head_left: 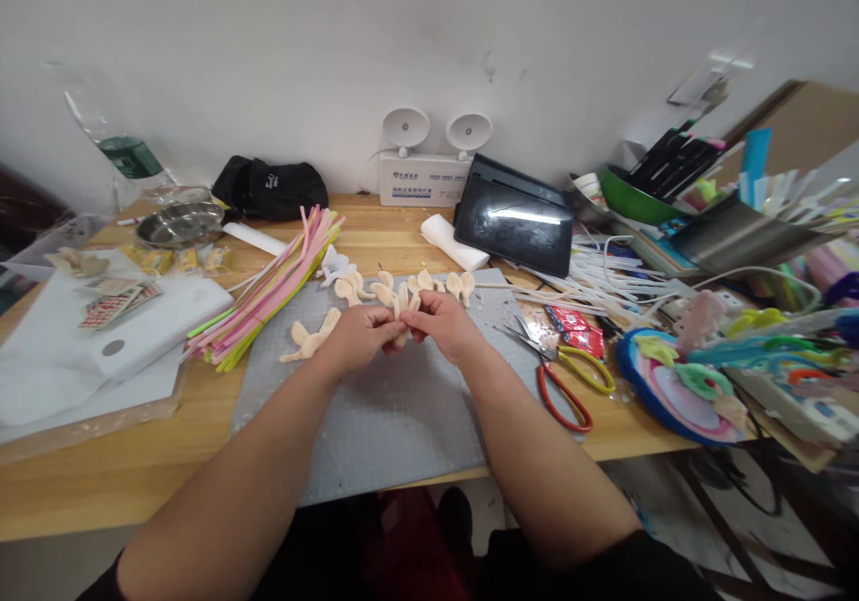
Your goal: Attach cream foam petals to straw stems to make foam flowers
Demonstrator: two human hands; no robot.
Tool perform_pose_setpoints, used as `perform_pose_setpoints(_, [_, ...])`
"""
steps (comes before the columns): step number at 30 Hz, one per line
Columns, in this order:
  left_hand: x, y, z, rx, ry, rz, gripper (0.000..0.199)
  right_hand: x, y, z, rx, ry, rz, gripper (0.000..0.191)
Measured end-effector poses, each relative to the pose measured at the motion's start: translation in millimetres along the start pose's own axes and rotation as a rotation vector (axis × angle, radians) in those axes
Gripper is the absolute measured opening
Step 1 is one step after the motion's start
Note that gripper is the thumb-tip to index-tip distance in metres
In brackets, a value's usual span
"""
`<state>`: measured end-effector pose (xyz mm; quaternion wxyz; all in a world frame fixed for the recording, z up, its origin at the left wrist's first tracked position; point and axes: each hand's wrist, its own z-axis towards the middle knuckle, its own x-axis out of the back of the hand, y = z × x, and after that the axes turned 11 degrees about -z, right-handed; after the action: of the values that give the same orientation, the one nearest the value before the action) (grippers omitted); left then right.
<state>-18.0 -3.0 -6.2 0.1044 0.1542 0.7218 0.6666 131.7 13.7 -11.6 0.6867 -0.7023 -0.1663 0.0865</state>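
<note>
Over the grey cutting mat point(403, 413), my left hand point(362, 337) and my right hand point(443, 322) meet, their fingertips pinching one cream pipe-cleaner piece point(403, 300) between them. Its looped ends stick up above my fingers, and its lower part is mostly covered. Behind my hands, several similar cream petal-shaped pieces point(460, 288) lie in a row along the mat's far edge. Another cream piece with curled loops point(310, 337) rests left of my left hand. Scissors point(564, 368) with one red and one yellow handle lie right of my right hand, blades partly apart.
Left of the mat lies a bundle of pink and yellow pipe cleaners point(268, 292). A black tablet point(514, 216) leans near the wall beside an emergency light point(422, 179). Farther right are white strips point(624, 270), a blue-rimmed round plate point(631, 386) and a green bowl point(631, 197) of markers.
</note>
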Motion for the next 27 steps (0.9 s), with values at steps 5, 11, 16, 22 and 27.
perform_pose_setpoints(5, [0.0, -4.9, 0.2, -0.006, 0.005, -0.161, 0.024, 1.4, 1.0, 0.8, -0.024, -0.027, 0.022, 0.024])
perform_pose_setpoints(11, [-0.3, -4.9, 0.9, 0.021, 0.059, -0.201, 0.024, 2.4, 3.1, 1.8, 0.008, -0.013, 0.008, 0.02])
perform_pose_setpoints(16, [-2.5, -4.3, 2.3, 0.042, 0.147, -0.304, 0.021, 2.6, 4.8, 2.8, 0.006, 0.012, -0.033, 0.019])
perform_pose_setpoints(22, [-2.0, -2.2, 3.0, -0.001, 0.147, -0.297, 0.02, 3.2, 6.6, 4.4, -0.002, 0.025, -0.031, 0.019])
perform_pose_setpoints(27, [2.9, 1.3, 1.6, -0.034, 0.133, -0.303, 0.023, 4.5, 6.4, 3.1, -0.007, -0.042, -0.042, 0.02])
